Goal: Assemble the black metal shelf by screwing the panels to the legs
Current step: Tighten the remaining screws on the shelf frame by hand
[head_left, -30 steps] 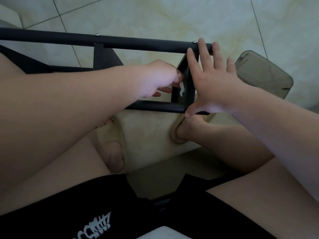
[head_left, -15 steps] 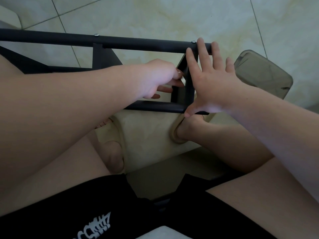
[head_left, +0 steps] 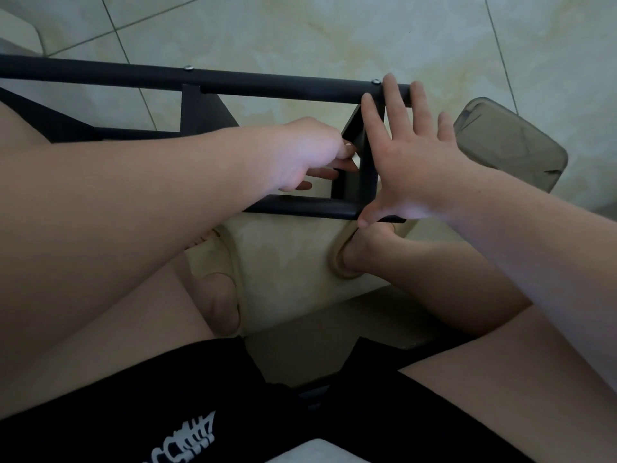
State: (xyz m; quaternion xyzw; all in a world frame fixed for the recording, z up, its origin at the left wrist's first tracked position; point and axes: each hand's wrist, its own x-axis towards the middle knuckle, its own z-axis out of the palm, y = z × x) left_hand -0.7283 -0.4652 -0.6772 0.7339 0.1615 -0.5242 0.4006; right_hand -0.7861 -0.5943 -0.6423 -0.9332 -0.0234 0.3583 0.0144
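Our left hand point(head_left: 310, 152) curls its fingers inside the end panel point(head_left: 367, 172) of the shelf point(head_left: 197, 108) lying on the floor point(head_left: 334, 35), round what we cannot tell, our right hand point(head_left: 414, 162) presses spread flat outside it, and since the far leg point(head_left: 283, 82) already shows screws point(head_left: 376, 81), we judge the near leg point(head_left: 300, 206) remains.

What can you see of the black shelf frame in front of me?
The shelf frame looks like matte black metal. Two long bars run crosswise, joined by flat panels; two silver screws show in the far bar. The right hand lies spread across its right end; the left hand reaches to the right panel's inner side.
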